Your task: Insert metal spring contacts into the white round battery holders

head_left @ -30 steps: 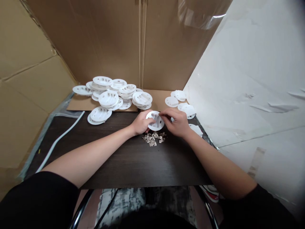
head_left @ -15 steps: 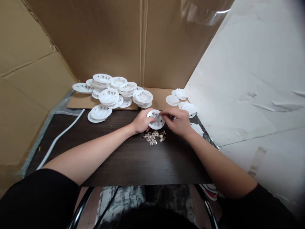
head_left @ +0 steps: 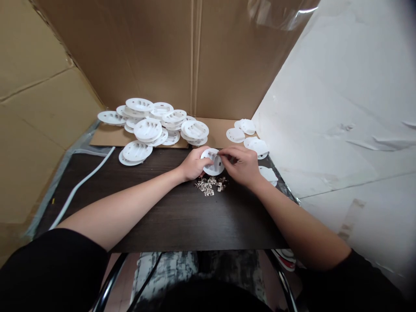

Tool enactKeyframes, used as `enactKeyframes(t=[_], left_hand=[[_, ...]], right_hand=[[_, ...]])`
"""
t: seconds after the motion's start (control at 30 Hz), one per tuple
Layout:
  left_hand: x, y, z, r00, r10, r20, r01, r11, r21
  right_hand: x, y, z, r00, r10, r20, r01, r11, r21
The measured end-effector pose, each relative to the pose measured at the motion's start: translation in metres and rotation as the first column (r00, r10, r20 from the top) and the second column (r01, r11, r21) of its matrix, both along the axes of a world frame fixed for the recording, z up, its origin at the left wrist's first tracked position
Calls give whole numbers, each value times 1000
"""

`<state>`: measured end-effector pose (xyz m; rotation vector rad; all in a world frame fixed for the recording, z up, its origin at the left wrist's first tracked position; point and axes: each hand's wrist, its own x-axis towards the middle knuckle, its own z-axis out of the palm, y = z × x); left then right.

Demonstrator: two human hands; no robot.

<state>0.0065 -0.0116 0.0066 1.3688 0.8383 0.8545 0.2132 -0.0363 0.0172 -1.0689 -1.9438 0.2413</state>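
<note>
My left hand (head_left: pixel 194 164) grips a round white plastic battery housing (head_left: pixel 212 168) by its left side, thumb over the face. Recessed slots show in the housing, tilted toward me above the dark table. At its upper right edge, the fingers of my right hand (head_left: pixel 240 164) are pinched together against the housing; whatever they hold is too small to make out. Just below lies a loose heap of small shiny metal battery contacts (head_left: pixel 208 187) on the tabletop.
Stacks of similar white housings (head_left: pixel 147 130) stand at the back left, partly on a cardboard sheet (head_left: pixel 108 138). More white discs (head_left: pixel 256 146) lie at the right. A pale tube (head_left: pixel 79 184) runs along the left side. Cardboard walls (head_left: pixel 146 52) enclose the dark table (head_left: pixel 182 225).
The view has shifted slightly. My left hand still holds the housing, and my right fingers stay pinched at its upper right edge with hardly any movement.
</note>
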Motion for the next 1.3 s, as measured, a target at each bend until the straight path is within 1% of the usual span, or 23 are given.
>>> enactKeyframes(t=[0.2, 0.4, 0.5, 0.57, 0.67, 0.77, 0.87, 0.97, 1.13, 1.3], left_hand=[[0, 0, 1, 1000, 5, -19, -5, 1000, -8], [0, 0, 0, 999, 5, -43, -5, 1000, 1], [0, 0, 0, 998, 12, -54, -12, 1000, 1], [1, 0, 0, 997, 32, -65, -32, 999, 11], [1, 0, -2, 992, 93, -85, -88, 994, 66], [1, -1, -6, 982, 153, -107, -139, 982, 129], [1, -1, -9, 974, 184, -132, -160, 972, 170], [-1, 0, -10, 969, 192, -157, -152, 960, 237], [-2, 3, -11, 955, 213, -204, -115, 905, 409], [-3, 4, -12, 951, 208, -229, -81, 882, 464]], right_hand=[[-2, -1, -3, 1000, -8, -19, 10, 997, 76], [-3, -1, -4, 1000, -31, 1, 31, 998, 50], [-1, 0, -2, 1000, -4, 11, 3, 998, 62], [2, 1, 1, 999, 36, 19, -37, 996, 80], [6, 2, 4, 991, 116, 67, -120, 991, 53], [9, 2, 5, 974, 195, 118, -194, 981, -19], [10, 2, 3, 961, 220, 166, -213, 975, -58], [10, 2, 2, 948, 227, 222, -215, 974, -77], [10, 2, 0, 933, 267, 241, -241, 961, -132], [8, 1, -2, 938, 262, 227, -231, 961, -153]])
